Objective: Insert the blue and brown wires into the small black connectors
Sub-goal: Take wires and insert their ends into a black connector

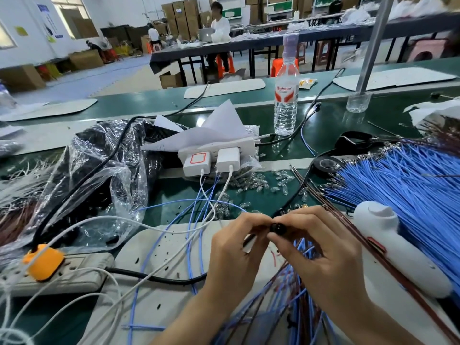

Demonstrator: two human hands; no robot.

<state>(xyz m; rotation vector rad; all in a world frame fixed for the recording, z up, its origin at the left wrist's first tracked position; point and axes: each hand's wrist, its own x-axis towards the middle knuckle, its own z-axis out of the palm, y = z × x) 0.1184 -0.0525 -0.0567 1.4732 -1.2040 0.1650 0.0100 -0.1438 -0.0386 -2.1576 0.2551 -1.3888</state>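
Though the bottle (286, 95) at the back of the bench has a red-and-white label, its red lettering is too blurred to read for sure. The nearer charger (196, 161) shows only a red rounded-square outline, no text, and the wall posters far L are illegible. L hand (234, 247) and R hand (321, 247) meet above the pale pad (161, 247) at the bench front. Thumb and forefinger tips of both are clamped on one small black connector (276, 227), w/ the other fingers curled in below. Something thin w/ a white tip sticks out under the L fingers; can't tell what it is. Blue wires (410, 190) fan out in a big bundle to the R. Brown wires (312, 191) cross diagonally just beside the R hand and over a white handheld tool (398, 247). More blue and brown strands lie mixed under both wrists, and a few blue ones loop across the pad to the L. Fingers hide the connector's openings, so can't tell if any wire is seated in it. Power strip (82, 275) w/ orange plug (43, 261) sits front L, w/ a clear bag (99, 165) behind it. Small clear parts (249, 185) are scattered on the green mat between charger and hands.
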